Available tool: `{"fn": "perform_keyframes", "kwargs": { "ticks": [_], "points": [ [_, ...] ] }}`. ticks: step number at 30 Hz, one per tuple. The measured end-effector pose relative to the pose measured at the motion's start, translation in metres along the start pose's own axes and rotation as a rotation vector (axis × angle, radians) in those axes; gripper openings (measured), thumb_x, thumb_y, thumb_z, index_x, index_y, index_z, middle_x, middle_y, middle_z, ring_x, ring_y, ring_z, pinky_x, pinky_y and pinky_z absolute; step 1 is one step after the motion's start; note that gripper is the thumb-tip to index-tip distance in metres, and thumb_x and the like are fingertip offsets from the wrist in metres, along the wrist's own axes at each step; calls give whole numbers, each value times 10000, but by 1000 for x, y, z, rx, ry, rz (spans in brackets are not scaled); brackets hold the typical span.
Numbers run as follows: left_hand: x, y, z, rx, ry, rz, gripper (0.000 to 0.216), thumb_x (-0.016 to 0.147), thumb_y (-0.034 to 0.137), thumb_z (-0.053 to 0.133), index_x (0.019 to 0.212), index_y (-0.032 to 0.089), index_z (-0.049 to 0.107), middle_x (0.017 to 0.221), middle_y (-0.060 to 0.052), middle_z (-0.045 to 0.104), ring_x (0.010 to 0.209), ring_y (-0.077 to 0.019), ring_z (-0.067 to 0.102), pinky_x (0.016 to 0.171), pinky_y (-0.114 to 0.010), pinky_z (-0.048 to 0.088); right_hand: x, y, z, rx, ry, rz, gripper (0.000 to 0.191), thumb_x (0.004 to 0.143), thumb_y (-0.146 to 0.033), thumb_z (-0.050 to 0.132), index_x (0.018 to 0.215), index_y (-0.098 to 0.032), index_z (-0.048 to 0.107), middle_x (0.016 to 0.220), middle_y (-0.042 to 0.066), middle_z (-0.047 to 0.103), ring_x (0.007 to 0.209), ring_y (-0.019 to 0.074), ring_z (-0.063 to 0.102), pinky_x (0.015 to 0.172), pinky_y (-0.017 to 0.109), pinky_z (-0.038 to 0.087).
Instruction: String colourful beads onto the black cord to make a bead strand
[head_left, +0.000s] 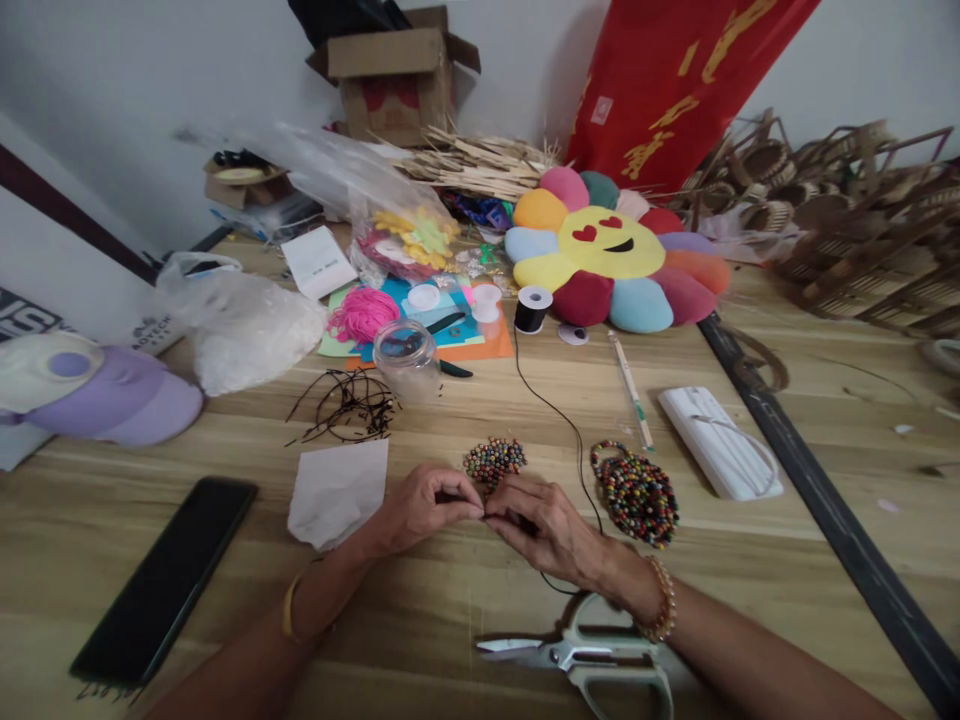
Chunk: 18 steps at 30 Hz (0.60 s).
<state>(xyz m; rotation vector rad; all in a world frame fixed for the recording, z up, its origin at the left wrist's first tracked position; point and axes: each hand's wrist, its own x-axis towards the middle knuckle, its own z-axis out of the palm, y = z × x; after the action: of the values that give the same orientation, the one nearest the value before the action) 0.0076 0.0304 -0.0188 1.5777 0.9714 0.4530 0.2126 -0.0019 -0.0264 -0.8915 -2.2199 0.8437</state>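
The thread [579, 450] runs from the spool [532, 308] at 12 o'clock down under the right hand [544, 525]. Both grips are pinched closed, and the left hand [424, 505] meets the right fingertip to fingertip. What they pinch is too small to tell. Beads [493, 462] lie just beside at 12, beadwork [636, 493] at 2, scissors [585, 655] at 6, all on the table [750, 590].

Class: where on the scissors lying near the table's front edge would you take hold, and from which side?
The scissors lie flat with the blades pointing left, so probably grip the pale handle loops, coming from the right.
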Motion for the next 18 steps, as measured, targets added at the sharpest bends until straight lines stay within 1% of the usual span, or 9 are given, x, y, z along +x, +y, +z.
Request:
{"fn": "perform_keyframes", "kwargs": {
  "ticks": [2,5,7,9,12,15,18],
  "points": [
    [0,1,0,-3,0,0,118,737,240,649,702,130,672,684,-25,692,638,-126,601,606,-204,434,-1,-1,0,-14,-20,-31,67,863,-142,505,848,-166,566,753,36,592,682,142,535,645,257,431],
    [0,3,-1,2,10,4,113,743,229,639,692,128,652,684,-25,683,637,-124,591,608,-206,433,-3,-2,-1,-9,-109,-116,39,798,-164,530,768,-188,531,703,10,572,645,135,515,636,259,410],
    [0,3,-1,3,11,3,112,752,227,633,696,130,644,690,-28,685,648,-128,595,617,-211,437,-5,-2,-3,2,-173,-142,123,788,-221,554,687,-203,486,649,-13,532,610,130,487,616,260,389],
    [0,3,-1,-13,-3,0,118,763,236,630,708,132,641,693,-31,690,658,-133,604,626,-215,444,-6,-2,-3,11,-193,-134,232,805,-294,568,632,-209,438,607,-28,487,577,126,455,593,262,370],
    [0,1,-1,-34,-18,2,129,768,251,637,721,131,645,704,-34,692,666,-136,611,629,-217,452,-6,0,-3,12,-147,-102,292,847,-366,570,638,-202,447,614,-23,488,578,126,447,592,264,365],
    [0,-2,-1,-36,-22,7,123,756,244,654,717,127,657,693,-29,685,649,-127,601,623,-212,451,-5,2,-1,11,-59,-50,228,868,-353,592,741,-182,511,691,4,545,632,132,487,604,256,381],
    [1,-4,0,-59,-34,9,118,754,240,656,726,126,666,694,-30,689,650,-127,603,630,-213,453,-3,3,1,24,-4,-10,151,873,-296,607,836,-169,535,746,22,583,657,132,517,607,242,400]
  ]
}}
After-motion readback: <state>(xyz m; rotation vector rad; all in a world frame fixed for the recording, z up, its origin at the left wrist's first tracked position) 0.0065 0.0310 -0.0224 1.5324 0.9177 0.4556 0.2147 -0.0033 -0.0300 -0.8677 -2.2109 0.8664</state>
